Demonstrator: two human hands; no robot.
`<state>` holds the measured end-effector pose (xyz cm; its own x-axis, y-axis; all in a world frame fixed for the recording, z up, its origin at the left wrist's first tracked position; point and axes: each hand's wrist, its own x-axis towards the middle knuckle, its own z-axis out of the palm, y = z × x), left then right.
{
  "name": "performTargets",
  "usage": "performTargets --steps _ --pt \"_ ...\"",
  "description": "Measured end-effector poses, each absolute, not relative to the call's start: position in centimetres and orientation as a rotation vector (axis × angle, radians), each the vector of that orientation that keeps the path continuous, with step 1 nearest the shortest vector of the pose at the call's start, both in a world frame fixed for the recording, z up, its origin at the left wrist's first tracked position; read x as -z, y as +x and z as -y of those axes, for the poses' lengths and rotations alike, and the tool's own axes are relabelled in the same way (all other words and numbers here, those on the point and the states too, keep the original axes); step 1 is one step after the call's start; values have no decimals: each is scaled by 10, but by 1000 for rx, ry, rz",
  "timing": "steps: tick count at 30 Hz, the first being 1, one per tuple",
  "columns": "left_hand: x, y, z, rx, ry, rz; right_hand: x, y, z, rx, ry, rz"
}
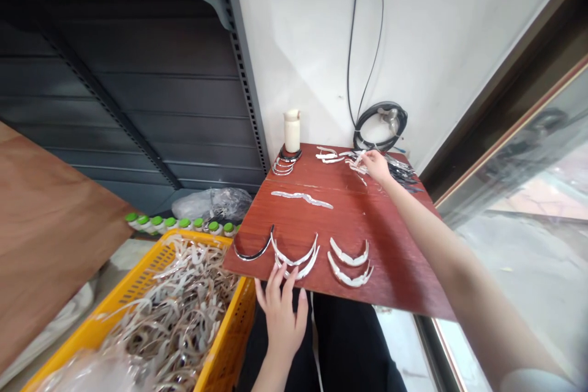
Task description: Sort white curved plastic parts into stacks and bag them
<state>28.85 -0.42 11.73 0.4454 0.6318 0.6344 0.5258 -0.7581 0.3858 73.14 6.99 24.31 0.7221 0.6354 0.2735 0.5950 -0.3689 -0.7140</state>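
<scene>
My left hand (282, 312) lies with fingers spread at the table's near edge, its fingertips beside or touching a pair of curved white bands (297, 262). To their left is a curved black band (252, 257), and to their right two more white bands (350, 274) lie one below the other. At the far right of the table my right hand (375, 165) is closed in a pinch on a white strip (361, 158), over a heap of white and dark strips (399, 170). A flat, wavy whitish strip (303, 197) lies mid-table.
The red-brown table (316, 226) stands against a white wall. A cream cylindrical container (291, 130) and a coiled black cable (381, 125) are at the back. On the left is a yellow crate (133, 275) full of curved bands, with green-capped bottles (171, 223) behind it.
</scene>
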Motion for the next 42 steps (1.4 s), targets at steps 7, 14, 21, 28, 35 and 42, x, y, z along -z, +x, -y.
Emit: performTargets --steps 7,14,21,28,35,42 --pt "-118 289 5 -1206 2535 -1033 -266 731 -70 -165 -1955 729" --pt "-119 289 6 -1205 2532 -1029 -282 725 -57 -113 -1905 576" --pt "-118 289 5 -1198 2517 -1034 -297 697 -37 -269 -1785 635" --pt "-120 290 7 -1196 2502 -1043 -255 622 28 -991 -1470 739" --pt "-122 291 8 -1196 2507 -1047 -227 627 51 -1023 -1619 854" --pt "-123 291 8 -1181 2515 -1056 -225 623 55 -315 -2034 1499"
